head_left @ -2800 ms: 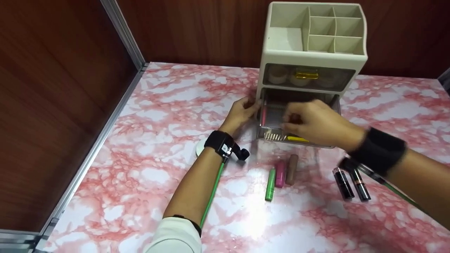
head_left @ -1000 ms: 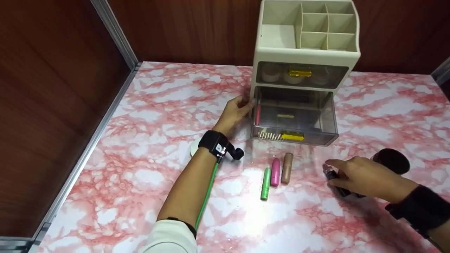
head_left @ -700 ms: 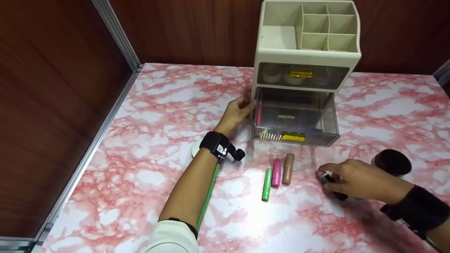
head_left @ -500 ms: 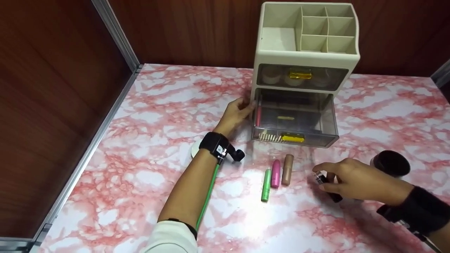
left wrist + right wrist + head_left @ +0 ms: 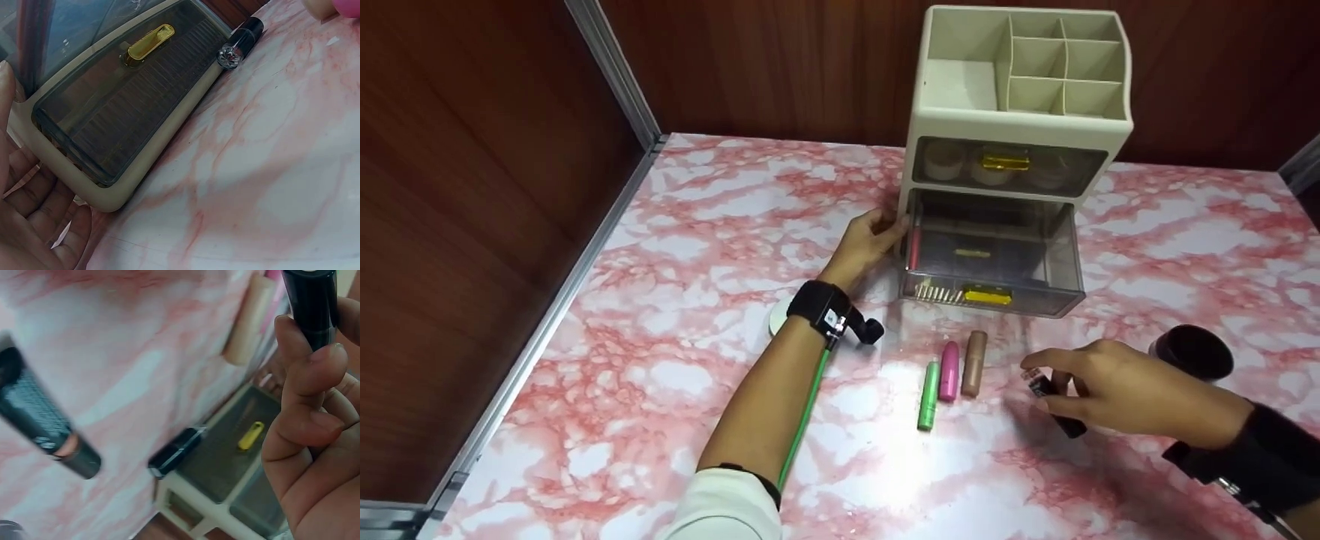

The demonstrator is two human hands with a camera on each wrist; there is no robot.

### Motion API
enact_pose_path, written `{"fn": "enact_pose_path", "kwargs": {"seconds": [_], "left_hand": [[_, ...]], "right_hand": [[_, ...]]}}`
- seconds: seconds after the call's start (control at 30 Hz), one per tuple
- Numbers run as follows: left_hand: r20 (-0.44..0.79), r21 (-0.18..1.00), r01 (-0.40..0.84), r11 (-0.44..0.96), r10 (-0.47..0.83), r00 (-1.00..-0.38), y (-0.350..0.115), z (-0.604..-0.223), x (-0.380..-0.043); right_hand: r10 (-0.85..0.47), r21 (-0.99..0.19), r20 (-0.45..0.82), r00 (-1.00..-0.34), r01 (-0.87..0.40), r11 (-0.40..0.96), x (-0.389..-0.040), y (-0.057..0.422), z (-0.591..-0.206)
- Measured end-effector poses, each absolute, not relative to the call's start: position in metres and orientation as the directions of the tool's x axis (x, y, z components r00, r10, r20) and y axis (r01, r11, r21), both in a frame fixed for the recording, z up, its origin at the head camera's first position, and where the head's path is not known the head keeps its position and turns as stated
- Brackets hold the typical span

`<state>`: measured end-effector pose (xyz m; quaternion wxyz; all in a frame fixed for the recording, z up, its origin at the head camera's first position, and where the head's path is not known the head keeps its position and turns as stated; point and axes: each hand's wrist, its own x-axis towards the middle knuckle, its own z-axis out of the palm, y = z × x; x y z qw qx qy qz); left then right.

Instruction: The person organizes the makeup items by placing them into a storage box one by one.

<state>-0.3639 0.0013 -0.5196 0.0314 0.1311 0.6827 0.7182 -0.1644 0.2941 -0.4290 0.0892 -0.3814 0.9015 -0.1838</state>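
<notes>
My right hand (image 5: 1117, 382) pinches a black lipstick tube (image 5: 1057, 405) with a clear patterned end, tilted over the table's right half. In the right wrist view, curled fingers hold the dark tube (image 5: 311, 306) near its lower end. My left hand (image 5: 866, 244) rests against the left side of the cream cosmetics organizer (image 5: 1024, 127), fingers by its lower corner (image 5: 104, 194). A smoky clear drawer (image 5: 1057, 300) is pulled out, with a pink stick (image 5: 915, 247) and small pale pieces along its front left. The tabletop under the held tube is partly hidden by my right hand.
Green (image 5: 928, 397), magenta (image 5: 949, 371) and brown (image 5: 975, 364) tubes lie before the drawer. A dark round jar (image 5: 1192, 352) stands beyond my right wrist. One black tube (image 5: 242, 44) lies by the organizer's base; another (image 5: 42, 408) lies on the table. A white disc (image 5: 778, 319) sits beside my left wrist.
My right hand has moved from above the open drawer to the black tubes, pinched one, and shifted it slightly left, tilting it up. My left hand stays at the organizer's side.
</notes>
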Motion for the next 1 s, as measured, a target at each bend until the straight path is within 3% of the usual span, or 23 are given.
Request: {"fn": "enact_pose_path", "kwargs": {"seconds": [0.47, 0.57, 0.8, 1.0], "left_hand": [[0.146, 0.980, 0.104, -0.172, 0.250, -0.957, 0.005, -0.519, -0.363], [0.133, 0.982, 0.091, -0.167, 0.261, -0.956, 0.003, -0.521, -0.363], [0.160, 0.982, 0.178, 0.058, 0.232, -0.959, -0.002, -0.519, -0.364], [0.152, 0.988, 0.157, 0.006, 0.229, -0.962, -0.001, -0.521, -0.363]], "right_hand": [[-0.731, -0.409, 0.108, -0.673, -0.701, 0.585, -0.176, 0.266, -0.377], [-0.704, -0.424, 0.107, -0.702, -0.673, 0.606, -0.183, 0.258, -0.367], [-0.637, -0.489, 0.093, -0.765, -0.592, 0.640, -0.214, 0.232, -0.347], [-0.532, -0.492, 0.175, -0.829, -0.541, 0.682, -0.237, 0.213, -0.345]]}}
